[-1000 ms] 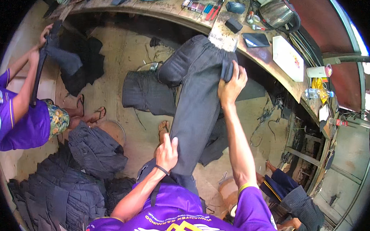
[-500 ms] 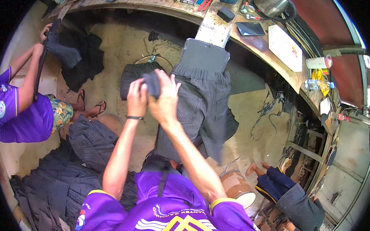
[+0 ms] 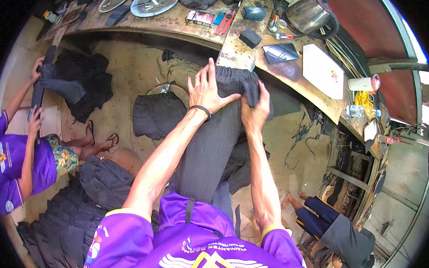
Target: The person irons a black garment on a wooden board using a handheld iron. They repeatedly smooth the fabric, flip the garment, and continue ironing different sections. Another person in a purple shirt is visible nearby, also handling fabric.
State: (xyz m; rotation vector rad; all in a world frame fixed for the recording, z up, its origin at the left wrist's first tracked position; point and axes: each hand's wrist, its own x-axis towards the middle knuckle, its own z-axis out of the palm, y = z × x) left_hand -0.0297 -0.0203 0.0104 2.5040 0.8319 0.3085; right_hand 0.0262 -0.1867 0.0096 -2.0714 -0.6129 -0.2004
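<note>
Dark grey elastic-waist trousers (image 3: 209,148) are drawn over a narrow board that juts toward me from the workbench. Their gathered waistband lies near the bench, and the fabric runs down to my lap. My left hand (image 3: 209,90) rests on the upper trousers, fingers spread and thumb stretched to the right. At the right edge of the garment, my right hand (image 3: 256,109) is closed around a dark grey block-like pad (image 3: 251,91), which is against the fabric. The fingers partly cover the pad, so its material is unclear.
The bench (image 3: 181,25) carries a black block (image 3: 250,38), a phone (image 3: 280,53), a kettle (image 3: 308,16) and a round tray (image 3: 154,1). Dark garments (image 3: 72,214) are heaped at lower left. One co-worker (image 3: 26,169) stands left, handling dark cloth; another person (image 3: 346,240) is at lower right.
My hands were together around the pad; now they are apart, the left flat on the trousers and the right keeping the pad. The dark board end that showed above the waistband is now covered.
</note>
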